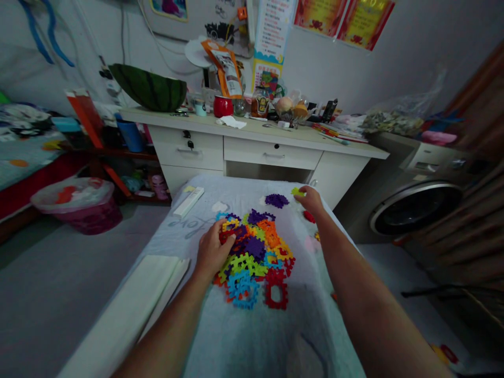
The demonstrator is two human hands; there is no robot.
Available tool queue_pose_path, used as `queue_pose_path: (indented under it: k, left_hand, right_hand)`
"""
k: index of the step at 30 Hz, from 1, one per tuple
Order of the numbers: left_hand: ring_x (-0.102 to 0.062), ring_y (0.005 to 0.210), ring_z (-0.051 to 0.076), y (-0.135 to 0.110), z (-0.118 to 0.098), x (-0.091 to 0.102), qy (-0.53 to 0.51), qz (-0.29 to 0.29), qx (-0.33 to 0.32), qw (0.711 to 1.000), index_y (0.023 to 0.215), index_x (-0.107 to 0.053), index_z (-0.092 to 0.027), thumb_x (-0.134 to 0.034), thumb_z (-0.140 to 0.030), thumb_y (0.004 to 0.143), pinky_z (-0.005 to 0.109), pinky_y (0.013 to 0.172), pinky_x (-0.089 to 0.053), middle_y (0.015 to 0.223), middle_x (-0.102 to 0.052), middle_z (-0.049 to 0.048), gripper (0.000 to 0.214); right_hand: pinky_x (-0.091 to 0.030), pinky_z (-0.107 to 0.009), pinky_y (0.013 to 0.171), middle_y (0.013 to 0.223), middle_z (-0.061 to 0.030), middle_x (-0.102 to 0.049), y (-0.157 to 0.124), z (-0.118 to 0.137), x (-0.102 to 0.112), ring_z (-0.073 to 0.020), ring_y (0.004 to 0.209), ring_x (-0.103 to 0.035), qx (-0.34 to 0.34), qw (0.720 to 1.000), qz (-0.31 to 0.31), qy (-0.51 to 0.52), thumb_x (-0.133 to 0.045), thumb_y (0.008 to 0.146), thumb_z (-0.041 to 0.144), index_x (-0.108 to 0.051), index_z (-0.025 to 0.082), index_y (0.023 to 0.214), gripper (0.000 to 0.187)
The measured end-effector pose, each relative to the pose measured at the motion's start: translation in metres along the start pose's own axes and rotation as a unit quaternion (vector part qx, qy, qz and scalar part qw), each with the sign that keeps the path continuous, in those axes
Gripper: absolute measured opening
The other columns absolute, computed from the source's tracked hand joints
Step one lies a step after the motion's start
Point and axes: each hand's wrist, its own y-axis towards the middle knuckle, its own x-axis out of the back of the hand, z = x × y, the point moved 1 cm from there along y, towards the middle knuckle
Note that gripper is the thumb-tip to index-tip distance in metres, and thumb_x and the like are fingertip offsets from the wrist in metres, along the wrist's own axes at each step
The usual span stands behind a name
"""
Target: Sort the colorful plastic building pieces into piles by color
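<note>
A heap of interlocking plastic pieces (255,248) in purple, orange, green, blue, yellow and red lies on the cloth-covered table. At its left side my left hand (212,248) has its thumb and fingers closed around a dark red interlocking piece (227,234); the fingertips are partly hidden. My right hand (312,201) reaches to the far right of the table and pinches a yellow-green interlocking piece (296,192). Just left of it lie several purple pieces (276,200). Nearer me, a red piece (309,216) rests by the right table edge, beside my right wrist.
Long white boards (137,299) lie along the table's left edge, with a small white bar (189,202) farther back. Beyond stands a white desk (252,134) crowded with objects. A washing machine (421,184) is at right, a pink tub (84,207) at left.
</note>
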Motion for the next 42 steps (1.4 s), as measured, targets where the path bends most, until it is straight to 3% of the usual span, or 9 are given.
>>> queue_pose_path:
  k: [5, 9, 20, 24, 28, 32, 34, 36, 42]
  left_hand:
    - [-0.061, 0.114, 0.025, 0.000, 0.000, 0.000, 0.004, 0.002, 0.002, 1.000, 0.130, -0.050, -0.024, -0.058, -0.038, 0.082, 0.042, 0.101, -0.046, 0.125, -0.064, 0.0079, 0.050]
    - [-0.062, 0.113, 0.024, -0.001, 0.000, 0.000, -0.006, 0.000, -0.004, 1.000, 0.130, -0.050, -0.024, -0.057, -0.038, 0.083, 0.042, 0.101, -0.046, 0.125, -0.065, 0.0074, 0.049]
    - [-0.062, 0.112, 0.024, -0.001, 0.002, 0.000, -0.016, -0.008, -0.006, 1.000, 0.129, -0.052, -0.024, -0.060, -0.035, 0.081, 0.042, 0.100, -0.046, 0.123, -0.066, 0.0071, 0.050]
    - [-0.062, 0.112, 0.024, 0.000, 0.001, 0.000, -0.006, -0.003, -0.008, 1.000, 0.129, -0.052, -0.025, -0.059, -0.035, 0.082, 0.042, 0.100, -0.046, 0.124, -0.065, 0.0070, 0.048]
    - [-0.062, 0.112, 0.024, -0.001, 0.000, 0.000, 0.006, -0.004, -0.010, 1.000, 0.129, -0.051, -0.024, -0.058, -0.037, 0.083, 0.042, 0.101, -0.046, 0.125, -0.064, 0.0075, 0.048]
    - [-0.063, 0.110, 0.024, -0.001, 0.002, 0.000, 0.000, -0.004, -0.012, 1.000, 0.128, -0.052, -0.023, -0.057, -0.037, 0.084, 0.042, 0.101, -0.046, 0.124, -0.065, 0.0077, 0.047]
    - [-0.063, 0.110, 0.023, 0.000, 0.005, -0.002, -0.011, -0.005, -0.017, 1.000, 0.128, -0.052, -0.024, -0.057, -0.038, 0.084, 0.041, 0.100, -0.047, 0.123, -0.065, 0.0072, 0.046]
    - [-0.064, 0.109, 0.022, 0.001, 0.009, -0.003, -0.019, -0.006, -0.020, 1.000, 0.128, -0.052, -0.024, -0.057, -0.038, 0.085, 0.041, 0.100, -0.047, 0.124, -0.065, 0.0069, 0.045]
    - [-0.062, 0.113, 0.022, 0.001, 0.009, -0.002, -0.025, -0.001, -0.019, 0.999, 0.127, -0.053, -0.023, -0.056, -0.034, 0.085, 0.040, 0.102, -0.046, 0.126, -0.064, 0.0069, 0.044]
  right_hand:
    - [-0.046, -0.030, 0.081, 0.102, -0.0127, -0.069, 0.026, -0.043, -0.002, -0.0234, 0.095, -0.063, -0.050, 0.995, 0.021, -0.085, -0.070, 0.075, 0.025, -0.068, 0.014, 0.100, 0.027]
    - [-0.046, -0.031, 0.081, 0.099, -0.0132, -0.070, 0.034, -0.062, -0.009, -0.0243, 0.095, -0.064, -0.104, 0.991, 0.023, -0.075, -0.068, 0.077, 0.024, -0.069, 0.012, 0.099, 0.025]
    - [-0.048, -0.035, 0.083, 0.101, -0.0140, -0.071, 0.029, -0.065, -0.016, -0.0236, 0.092, -0.065, -0.134, 0.991, -0.008, 0.008, -0.057, 0.075, 0.012, -0.072, 0.011, 0.098, 0.027]
    - [-0.049, -0.032, 0.076, 0.103, -0.0130, -0.070, 0.019, -0.054, -0.010, -0.0204, 0.083, -0.065, -0.133, 0.990, -0.034, 0.043, -0.053, 0.076, 0.016, -0.069, 0.012, 0.107, 0.035]
    - [-0.049, -0.031, 0.072, 0.097, -0.0095, -0.070, -0.002, -0.022, -0.005, -0.0180, 0.077, -0.063, -0.100, 0.983, -0.038, 0.150, -0.053, 0.075, 0.023, -0.068, 0.012, 0.106, 0.036]
    - [-0.050, -0.030, 0.075, 0.087, -0.0041, -0.071, -0.039, 0.023, -0.010, -0.0172, 0.078, -0.063, 0.026, 0.970, 0.088, 0.224, -0.057, 0.075, 0.023, -0.069, 0.016, 0.094, 0.024]
    - [-0.050, -0.032, 0.078, 0.086, -0.0033, -0.071, -0.058, 0.041, -0.017, -0.0179, 0.081, -0.064, 0.085, 0.961, 0.155, 0.211, -0.059, 0.076, 0.021, -0.070, 0.018, 0.092, 0.020]
    - [-0.049, -0.034, 0.086, 0.096, -0.0059, -0.072, -0.073, 0.052, -0.026, -0.0198, 0.090, -0.064, 0.113, 0.964, 0.172, 0.167, -0.059, 0.076, 0.017, -0.070, 0.018, 0.095, 0.022]
    - [-0.042, -0.038, 0.100, 0.118, -0.0142, -0.067, -0.090, 0.054, -0.055, -0.0257, 0.111, -0.060, 0.051, 0.985, 0.143, 0.082, -0.051, 0.075, 0.004, -0.065, 0.016, 0.112, 0.041]
